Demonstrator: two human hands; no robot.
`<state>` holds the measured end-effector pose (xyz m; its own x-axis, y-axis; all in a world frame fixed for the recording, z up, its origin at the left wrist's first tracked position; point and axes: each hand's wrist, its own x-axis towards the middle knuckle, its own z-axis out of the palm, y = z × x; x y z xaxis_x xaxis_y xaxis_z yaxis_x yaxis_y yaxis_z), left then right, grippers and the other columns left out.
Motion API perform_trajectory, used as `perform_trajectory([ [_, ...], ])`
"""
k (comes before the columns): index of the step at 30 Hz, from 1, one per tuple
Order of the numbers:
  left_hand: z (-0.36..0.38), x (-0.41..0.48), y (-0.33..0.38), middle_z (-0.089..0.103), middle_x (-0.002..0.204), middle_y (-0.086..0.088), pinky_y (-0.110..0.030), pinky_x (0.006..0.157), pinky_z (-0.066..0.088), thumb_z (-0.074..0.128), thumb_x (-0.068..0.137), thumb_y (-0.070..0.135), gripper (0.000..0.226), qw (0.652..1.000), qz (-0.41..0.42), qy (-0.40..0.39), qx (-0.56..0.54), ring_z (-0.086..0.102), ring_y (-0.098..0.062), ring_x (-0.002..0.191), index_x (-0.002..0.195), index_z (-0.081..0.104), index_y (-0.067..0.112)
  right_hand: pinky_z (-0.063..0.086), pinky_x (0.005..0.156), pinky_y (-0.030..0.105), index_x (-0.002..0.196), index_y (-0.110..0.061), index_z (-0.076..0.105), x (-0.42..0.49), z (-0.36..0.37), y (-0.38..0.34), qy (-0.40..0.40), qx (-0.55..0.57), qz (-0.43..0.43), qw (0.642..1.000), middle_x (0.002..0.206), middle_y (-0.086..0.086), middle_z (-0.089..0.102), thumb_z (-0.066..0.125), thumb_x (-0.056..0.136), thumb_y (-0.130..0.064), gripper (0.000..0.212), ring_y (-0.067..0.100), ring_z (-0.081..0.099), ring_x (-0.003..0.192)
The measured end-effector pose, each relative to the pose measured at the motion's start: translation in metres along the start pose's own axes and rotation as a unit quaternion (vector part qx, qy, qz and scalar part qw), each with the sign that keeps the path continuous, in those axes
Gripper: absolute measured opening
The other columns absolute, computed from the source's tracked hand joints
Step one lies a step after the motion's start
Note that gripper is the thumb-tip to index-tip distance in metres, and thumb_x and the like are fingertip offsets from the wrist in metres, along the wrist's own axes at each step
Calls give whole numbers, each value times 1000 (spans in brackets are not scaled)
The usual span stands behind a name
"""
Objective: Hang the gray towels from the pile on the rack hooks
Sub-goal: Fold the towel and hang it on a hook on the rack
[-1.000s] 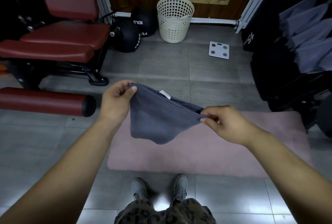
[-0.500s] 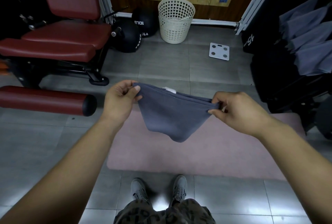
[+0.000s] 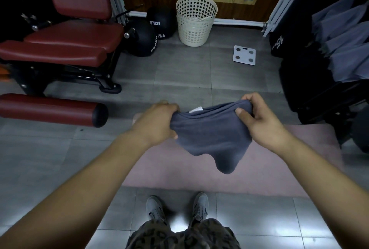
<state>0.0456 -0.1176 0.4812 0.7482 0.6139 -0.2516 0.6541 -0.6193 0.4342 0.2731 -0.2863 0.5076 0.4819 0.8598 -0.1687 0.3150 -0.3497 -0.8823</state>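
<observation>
1. Step in hand (judged): one towel [image 3: 211,136] is off the pile and being gathered along its top edge, ready for hanging. The pile is not in view.
2. Towel location: in the air in front of the person, held between both hands, over the pink mat [image 3: 269,168]. Its lower part sags in a loose lobe. A white tag [image 3: 196,109] shows at the top edge.
3. Left hand [image 3: 157,123]: fingers [image 3: 171,107] curled tight, clamped on the towel's bunched left end.
4. Right hand [image 3: 259,118]: fingers curled over the top edge from behind, thumb [image 3: 239,111] pressed on the near face. Cloth is pinched between them.
5. Hung towels [image 3: 345,48] are draped on the dark rack [image 3: 323,96] at far right, well apart from the hands. The hooks themselves are too dark to make out.
6. Next move (judged): turn right, carry the towel to the rack, find a free hook, then present the edge or tag loop to it. Keep a grip with at least one hand until the cloth catches.
</observation>
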Motion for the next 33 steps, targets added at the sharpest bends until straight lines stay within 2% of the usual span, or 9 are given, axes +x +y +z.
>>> perform_trajectory([
  [5, -1, -3, 10, 66, 71, 5, -26, 57, 48, 78, 72, 22, 16, 990, -29, -77, -112, 64, -14, 69, 70, 61, 22, 55, 73, 19, 112, -19, 59, -5, 8, -2, 3, 122, 87, 989, 100, -1, 71, 71, 89, -34, 30, 10, 70, 91],
  [8, -3, -8, 8, 68, 74, 5, -31, 65, 52, 72, 71, 15, 16, 938, -65, -140, -311, 63, -8, 70, 86, 69, 15, 59, 88, 30, 118, -18, 65, -10, -9, 4, -200, 184, 147, 951, 118, 10, 72, 89, 61, -50, 70, 19, 71, 108],
  [12, -2, -13, 16, 68, 82, 1, -25, 69, 50, 67, 74, 1, 27, 911, -26, -203, -357, 63, -8, 78, 101, 69, 6, 49, 104, 33, 135, -8, 55, -16, -16, 20, -432, 111, 212, 870, 133, 10, 66, 83, 72, -11, 69, 24, 61, 125],
  [15, 0, -14, 6, 67, 87, -10, -31, 73, 50, 68, 66, 6, 38, 866, -51, -274, -415, 63, -22, 85, 103, 66, -1, 48, 105, 34, 130, -5, 60, -18, -16, 26, -402, 99, 210, 886, 129, 10, 68, 77, 72, -2, 61, 24, 62, 123],
  [20, -1, -25, -14, 71, 113, -21, -40, 92, 54, 88, 61, 27, 54, 698, -102, -265, -657, 69, -31, 101, 108, 75, 3, 56, 85, 38, 117, 0, 70, -21, -13, 35, -228, 353, 211, 883, 116, 21, 69, 77, 60, -5, 58, 31, 69, 101],
  [24, 24, -28, -1, 76, 98, -4, -32, 84, 57, 39, 89, 75, 74, 508, -173, -107, -837, 72, -21, 96, 93, 81, 15, 60, 73, 35, 95, -5, 77, -19, 3, 23, -151, 441, 205, 860, 100, 15, 72, 53, 81, -2, 28, 26, 72, 89],
  [27, 49, -36, 1, 76, 102, -8, -36, 95, 50, 45, 78, 80, 76, 487, -233, -56, -840, 68, -25, 104, 92, 81, 15, 60, 73, 35, 99, -3, 77, -14, 11, 22, -91, 423, 244, 868, 106, 18, 73, 51, 86, -7, 30, 26, 73, 88],
  [29, 51, -45, 0, 72, 111, -18, -42, 98, 49, 59, 65, 78, 78, 533, -213, -110, -811, 70, -29, 104, 95, 81, 9, 58, 77, 39, 118, 0, 69, -13, 13, 27, -56, 391, 274, 877, 119, 22, 70, 51, 94, -14, 34, 29, 72, 95],
  [33, 41, -44, -8, 73, 94, -19, -33, 72, 59, 101, 30, 27, 63, 625, -146, -217, -735, 73, -28, 85, 84, 80, 2, 53, 94, 43, 125, 0, 66, -22, 16, 39, -51, 428, 270, 861, 126, 22, 67, 49, 96, -48, 59, 35, 65, 117],
])
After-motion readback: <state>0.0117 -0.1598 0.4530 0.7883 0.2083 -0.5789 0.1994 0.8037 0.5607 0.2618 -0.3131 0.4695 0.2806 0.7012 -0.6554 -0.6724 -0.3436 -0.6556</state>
